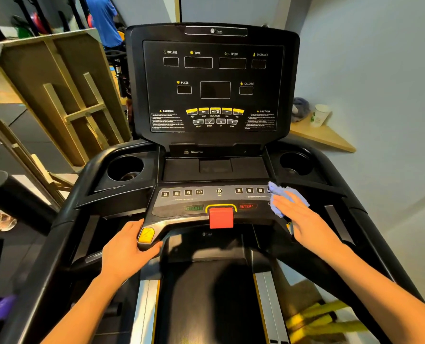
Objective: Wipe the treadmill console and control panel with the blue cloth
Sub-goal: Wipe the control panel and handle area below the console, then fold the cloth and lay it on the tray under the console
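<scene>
The black treadmill console (pixel 213 78) stands upright ahead, its displays dark. Below it lies the control panel (pixel 206 197) with number keys, START, STOP and a red safety key (pixel 221 217). My right hand (pixel 303 217) lies flat on the blue cloth (pixel 284 197), pressing it onto the panel's right end beside the speed keys. My left hand (pixel 129 244) grips the panel's lower left corner, thumb next to a yellow button (pixel 146 235).
Cup holders (pixel 125 168) (pixel 295 163) flank the tray under the console. A wooden shelf (pixel 323 137) at the right carries a paper cup (pixel 320 114) and a grey cloth. Wooden frames (pixel 65 95) lean at the left. The belt (pixel 206 294) runs below.
</scene>
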Tool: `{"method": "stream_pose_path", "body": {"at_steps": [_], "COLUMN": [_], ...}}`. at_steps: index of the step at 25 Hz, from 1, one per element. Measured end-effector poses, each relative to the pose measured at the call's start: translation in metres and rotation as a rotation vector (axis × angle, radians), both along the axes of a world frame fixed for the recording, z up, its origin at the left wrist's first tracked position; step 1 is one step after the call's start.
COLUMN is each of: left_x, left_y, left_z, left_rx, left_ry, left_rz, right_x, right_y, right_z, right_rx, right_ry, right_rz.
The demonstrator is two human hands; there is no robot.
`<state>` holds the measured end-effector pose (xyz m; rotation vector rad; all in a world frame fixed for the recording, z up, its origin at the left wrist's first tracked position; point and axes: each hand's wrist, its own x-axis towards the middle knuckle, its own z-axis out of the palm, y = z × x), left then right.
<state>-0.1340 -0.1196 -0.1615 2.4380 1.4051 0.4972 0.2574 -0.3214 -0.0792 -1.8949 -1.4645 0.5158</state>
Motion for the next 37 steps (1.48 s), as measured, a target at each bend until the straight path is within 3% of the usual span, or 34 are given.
{"method": "stream_pose_path", "body": {"at_steps": [3,6,7,10,12,14,16,20,28,37], "left_x": [0.000,-0.001,0.000,0.009,0.027,0.052,0.084,0.144,0.160,0.155], "left_y": [-0.001,0.000,0.000,-0.004,-0.008,-0.014,-0.024,-0.040,-0.022,-0.010], "left_z": [0.001,0.005,0.007,0.021,0.039,0.062,0.085,0.124,0.140,0.166], "left_rx": [-0.012,-0.070,-0.094,-0.139,-0.026,0.131,0.169,0.105,-0.098,-0.142], "left_ry": [-0.005,-0.009,-0.016,-0.120,-0.164,-0.190,-0.227,-0.278,-0.335,-0.382], "left_rz": [0.002,-0.003,-0.004,0.026,0.027,-0.076,-0.274,-0.558,-0.592,-0.608], "right_x": [0.005,0.016,0.019,0.013,0.008,-0.003,-0.015,-0.037,-0.039,-0.028], "right_y": [-0.001,-0.014,-0.014,-0.004,0.006,0.016,0.028,0.054,0.065,0.066], "right_z": [-0.003,0.002,0.005,0.019,0.031,0.042,0.051,0.067,0.080,0.098], "right_rx": [0.039,-0.079,-0.034,0.089,0.089,0.025,-0.024,-0.056,-0.099,-0.177], "right_ry": [-0.210,-0.256,-0.294,-0.256,-0.273,-0.274,-0.243,-0.110,0.044,-0.115], "right_rz": [-0.080,-0.086,-0.117,-0.153,-0.143,-0.087,0.006,0.175,0.278,0.237]}}
